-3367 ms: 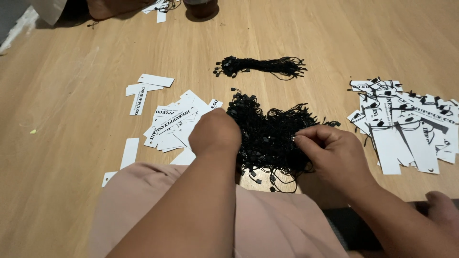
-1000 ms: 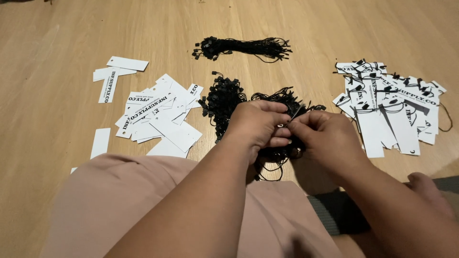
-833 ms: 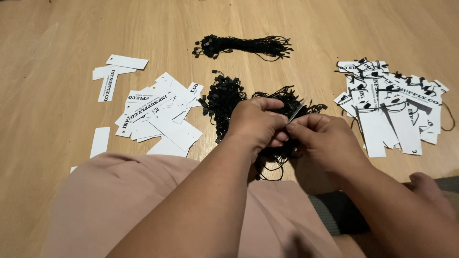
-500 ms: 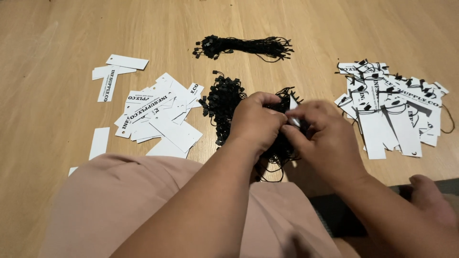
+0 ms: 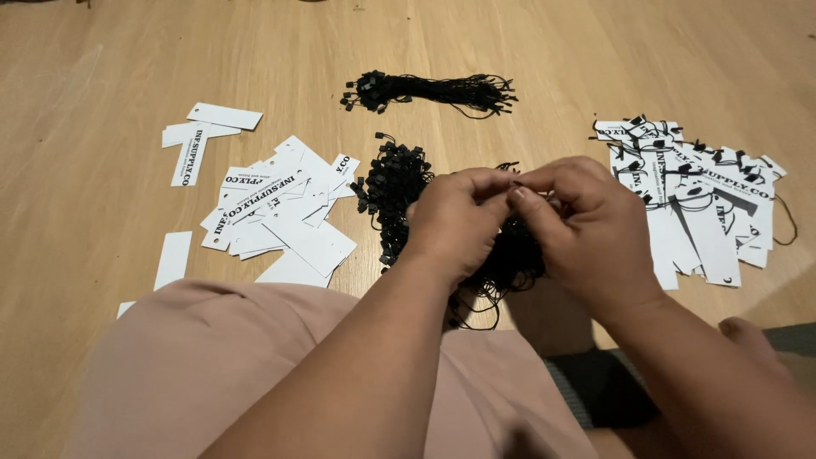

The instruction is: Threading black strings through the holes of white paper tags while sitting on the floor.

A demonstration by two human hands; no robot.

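Hands, left (image 5: 455, 225) and right (image 5: 586, 225), meet over one loose string pile (image 5: 395, 183).

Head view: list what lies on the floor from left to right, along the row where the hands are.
Loose white paper tags → heap of black strings → left hand → right hand → pile of white tags with black strings attached.

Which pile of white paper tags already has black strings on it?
The pile of tags on the right: black loops and fasteners lie through it. The pile on the left is plain white card, no strings.
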